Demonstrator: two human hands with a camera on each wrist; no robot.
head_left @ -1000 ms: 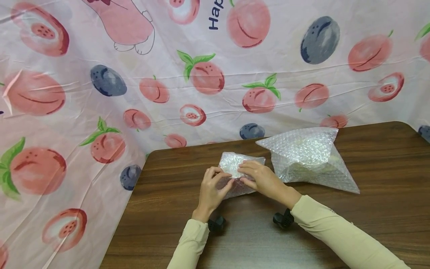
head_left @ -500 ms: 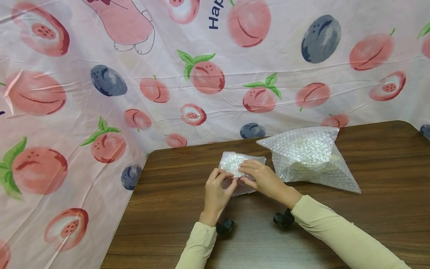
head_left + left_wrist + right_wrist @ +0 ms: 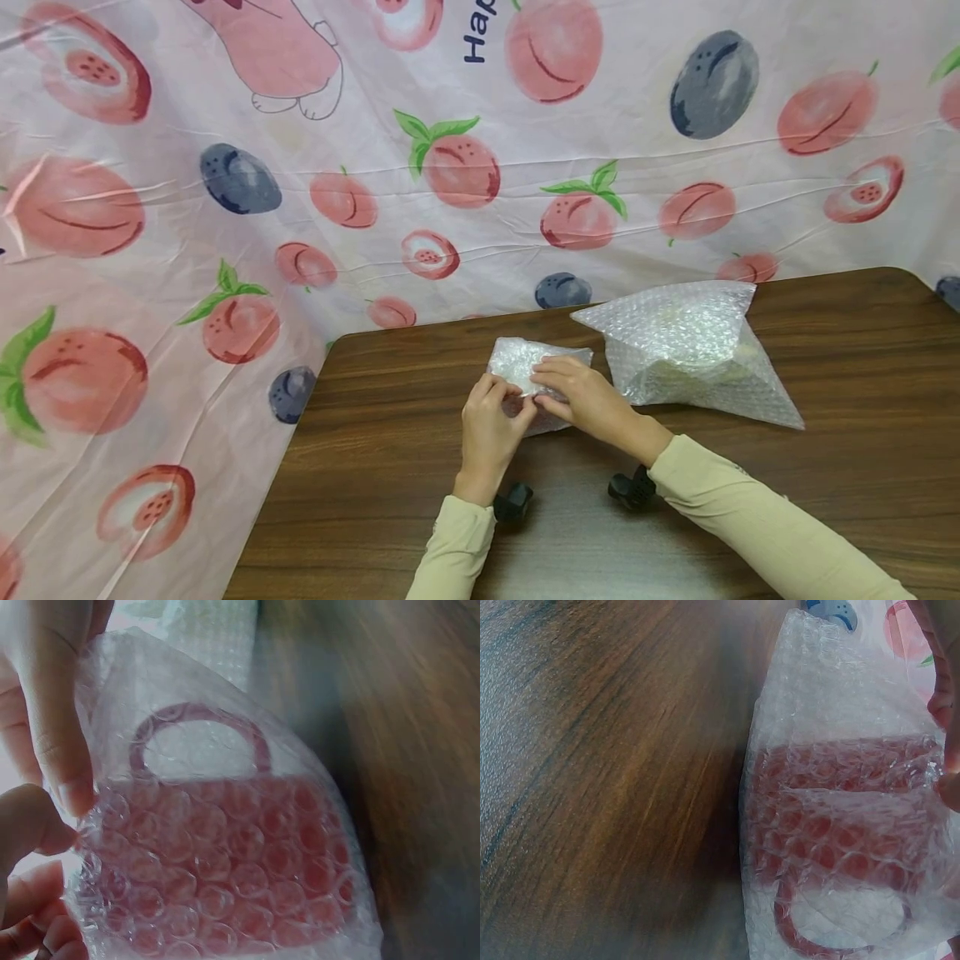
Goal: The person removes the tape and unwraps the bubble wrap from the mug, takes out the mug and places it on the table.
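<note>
So you've got both hands on that small bubble-wrap pouch [image 3: 534, 375] sitting near the back-middle of the desk [image 3: 390, 467]. Your left hand [image 3: 491, 421] pinches its near-left edge, thumb and fingertips curled onto the plastic, and your right hand [image 3: 581, 398] lies over the right side with the fingers curled onto the wrap and gripping it too. From the left wrist view you can see what's inside: a pink bag-shaped thing [image 3: 240, 847] with a round loop handle, showing right through the bubbles, and the right wrist view shows the same pink shape [image 3: 840, 855] with the handle pointing toward the camera. The pouch looks lifted a bit at the near side, but I can't tell how much of it is off the wood. Just beside your right hand, to the right, is a bigger bubble-wrap bag [image 3: 690, 350] lying on the desk with something pale inside. Behind it all hangs a pink cloth [image 3: 225, 208] printed with peaches and plums.
</note>
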